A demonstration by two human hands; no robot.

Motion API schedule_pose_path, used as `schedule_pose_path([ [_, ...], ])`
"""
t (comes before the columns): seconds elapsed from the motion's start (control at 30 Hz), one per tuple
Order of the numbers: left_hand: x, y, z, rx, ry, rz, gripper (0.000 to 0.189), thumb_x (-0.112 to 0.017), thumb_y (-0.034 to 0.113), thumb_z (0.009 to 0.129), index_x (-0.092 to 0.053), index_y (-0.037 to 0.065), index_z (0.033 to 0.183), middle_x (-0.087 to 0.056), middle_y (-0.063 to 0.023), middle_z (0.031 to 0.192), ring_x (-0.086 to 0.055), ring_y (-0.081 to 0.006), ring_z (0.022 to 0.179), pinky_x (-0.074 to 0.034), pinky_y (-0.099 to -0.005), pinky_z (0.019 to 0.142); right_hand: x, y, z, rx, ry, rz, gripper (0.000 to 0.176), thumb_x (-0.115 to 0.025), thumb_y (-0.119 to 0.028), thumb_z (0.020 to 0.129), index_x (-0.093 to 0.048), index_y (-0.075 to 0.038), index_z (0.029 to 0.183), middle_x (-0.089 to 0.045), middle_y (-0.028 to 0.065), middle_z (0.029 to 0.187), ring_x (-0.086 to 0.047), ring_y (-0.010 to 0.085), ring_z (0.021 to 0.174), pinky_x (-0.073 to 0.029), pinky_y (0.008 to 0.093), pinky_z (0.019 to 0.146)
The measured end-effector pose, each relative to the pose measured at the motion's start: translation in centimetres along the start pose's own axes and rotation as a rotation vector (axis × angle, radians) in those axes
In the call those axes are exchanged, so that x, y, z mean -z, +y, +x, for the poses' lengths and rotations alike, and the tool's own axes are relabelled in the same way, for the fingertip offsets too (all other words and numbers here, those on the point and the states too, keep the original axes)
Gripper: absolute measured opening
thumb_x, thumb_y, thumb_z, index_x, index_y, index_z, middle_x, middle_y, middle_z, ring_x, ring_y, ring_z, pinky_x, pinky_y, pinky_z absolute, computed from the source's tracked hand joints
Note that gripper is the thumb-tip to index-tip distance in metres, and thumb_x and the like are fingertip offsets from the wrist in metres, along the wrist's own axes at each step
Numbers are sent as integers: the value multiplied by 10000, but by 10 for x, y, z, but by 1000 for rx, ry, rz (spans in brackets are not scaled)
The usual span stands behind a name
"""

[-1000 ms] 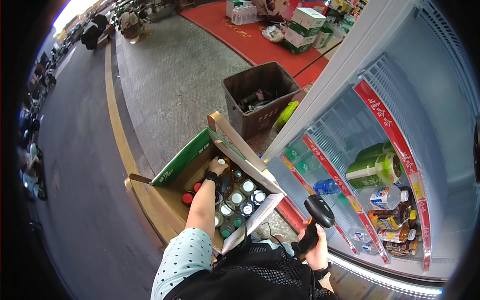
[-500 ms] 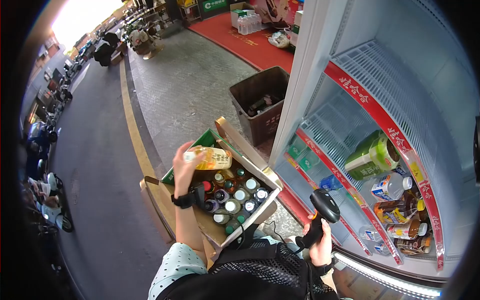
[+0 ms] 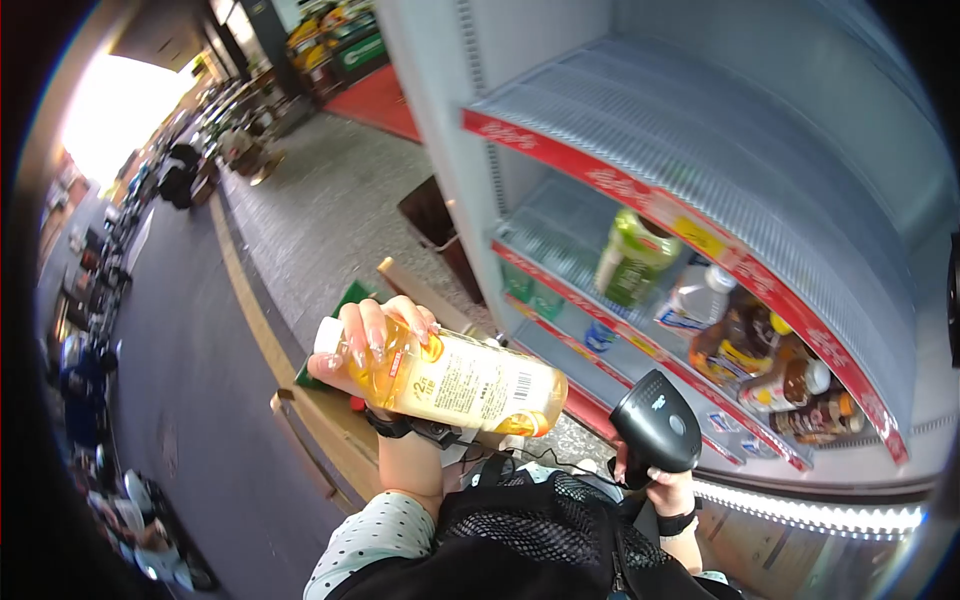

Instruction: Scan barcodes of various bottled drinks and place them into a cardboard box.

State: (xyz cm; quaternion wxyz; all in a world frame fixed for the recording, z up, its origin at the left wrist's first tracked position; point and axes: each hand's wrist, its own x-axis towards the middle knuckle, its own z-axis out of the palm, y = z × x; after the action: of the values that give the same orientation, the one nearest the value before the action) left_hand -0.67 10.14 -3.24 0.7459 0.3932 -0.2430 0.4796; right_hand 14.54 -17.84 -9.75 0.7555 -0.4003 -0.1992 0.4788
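Observation:
In the head view, my left hand [image 3: 358, 335] is wrapped round the neck end of a bottle of pale yellow drink [image 3: 470, 385]. The bottle lies on its side in the air, with its printed label and barcode facing up. My right hand [image 3: 668, 490] grips the handle of a black barcode scanner [image 3: 655, 425], whose head stands a little right of the bottle's base. Behind the bottle and my left arm is a cardboard box [image 3: 335, 440]; the bottle and arm hide most of its contents.
An open drinks fridge [image 3: 590, 330] stands on the right, with red-edged shelves. Several bottles lie there, including a green one [image 3: 636, 258] and a brown one [image 3: 735, 340]. A dark bin [image 3: 440, 235] is beside the fridge. Parked scooters [image 3: 85, 370] line the road at left.
My left hand has lifted the bottle out from over the box, towards me and the scanner. The scanner has turned slightly. My view has swung right, towards the fridge.

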Motion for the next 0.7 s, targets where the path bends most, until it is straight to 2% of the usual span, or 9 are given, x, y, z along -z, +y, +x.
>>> schedule_pose_path([
  [0.03,-11,-12,8,-8,-53,-69,270,-454,342,627,-519,83,665,-572,-56,739,-541,-380,740,-431,-471,728,28,0,-12,40,-22,-158,583,-718,-157,609,-468,62,1089,-573,173,931,-579,249,737,-459,315,656],
  [0.07,-20,-22,16,10,-95,-83,276,-454,344,624,-529,82,665,-590,-57,762,-547,-374,725,-434,-471,701,55,1,-25,76,-42,-315,634,-740,-115,598,-448,67,1130,-584,171,980,-595,265,824,-459,305,755],
  [0.1,-28,-33,22,29,-129,-127,271,-463,341,616,-531,83,663,-593,-58,760,-549,-370,717,-435,-474,694,26,-38,-31,-83,138,-490,586,-760,-172,592,-516,52,1076,-567,156,1048,-567,290,917,-430,311,818],
  [0.13,-36,-43,27,48,-164,-169,266,-471,337,609,-532,83,661,-596,-60,758,-550,-366,709,-436,-476,687,32,-44,-34,166,-9,-442,473,-758,-183,590,-587,29,977,-561,166,1062,-541,295,968,-414,334,841],
  [0.2,-48,-60,39,102,-258,-188,260,-489,325,597,-542,81,670,-598,-63,754,-553,-368,716,-436,-478,694,41,-66,-42,303,-221,-708,454,-766,-205,574,-608,16,938,-548,187,1088,-527,312,1003,-404,354,860],
  [0.23,-53,-69,44,137,-336,-186,257,-508,314,585,-552,79,678,-600,-66,749,-557,-369,723,-437,-479,701,44,-68,-48,392,-216,-743,493,-775,-213,562,-595,31,951,-549,184,1089,-539,302,994,-407,353,857],
  [0.37,-73,-106,58,218,-569,-191,271,-555,258,551,-593,66,738,-611,-80,766,-570,-389,760,-436,-489,737,51,-82,-70,465,-104,-865,501,-785,-196,545,-590,44,940,-567,164,1049,-569,272,933,-424,336,830],
  [0.57,-108,-144,66,266,-716,-218,242,-562,244,562,-593,63,720,-614,-93,784,-571,-383,764,-440,-484,733,78,-92,-99,539,-53,-839,526,-784,-186,547,-577,55,967,-566,174,1061,-572,275,941,-433,332,818],
  [0.7,-143,-155,65,217,-571,-204,217,-557,265,588,-594,62,658,-615,-95,773,-571,-357,716,-450,-471,707,97,-92,-117,590,61,-847,571,-782,-168,552,-556,61,1024,-556,177,1088,-567,267,963,-429,325,830],
])
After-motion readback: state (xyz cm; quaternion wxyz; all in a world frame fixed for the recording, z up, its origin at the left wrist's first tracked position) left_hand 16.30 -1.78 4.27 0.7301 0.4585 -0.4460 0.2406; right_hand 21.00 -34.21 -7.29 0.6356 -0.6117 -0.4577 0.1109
